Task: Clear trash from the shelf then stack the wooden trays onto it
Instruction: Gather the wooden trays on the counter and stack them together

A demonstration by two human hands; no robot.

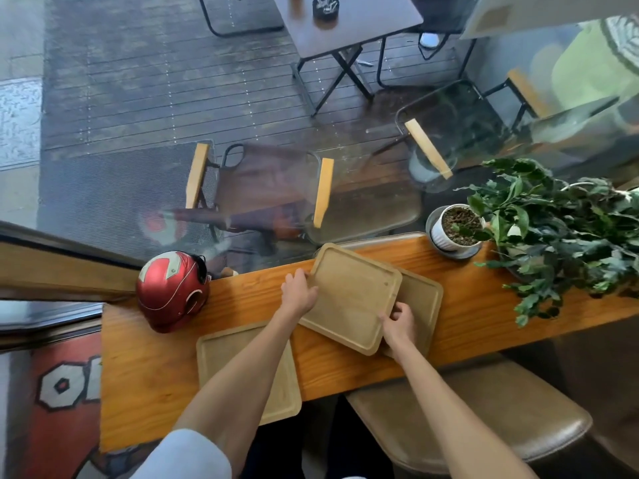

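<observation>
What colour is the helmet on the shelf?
The helmet is metallic red with pale silver patches; the head view shows it.

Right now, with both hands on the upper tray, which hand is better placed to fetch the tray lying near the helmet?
Probably the left hand: the single tray lies under the left forearm, while the right hand is farther away.

The counter [484,326] is warm orange wood with darker grain. Three trays [349,299] on it are pale tan. At middle left a helmet [171,290] shines metallic red with cream panels. At right a ribbed white pot [446,236] holds dark soil beside deep green leaves [560,229]. A rug [65,392], lower left, is red with grey shapes outlined in black.
</observation>
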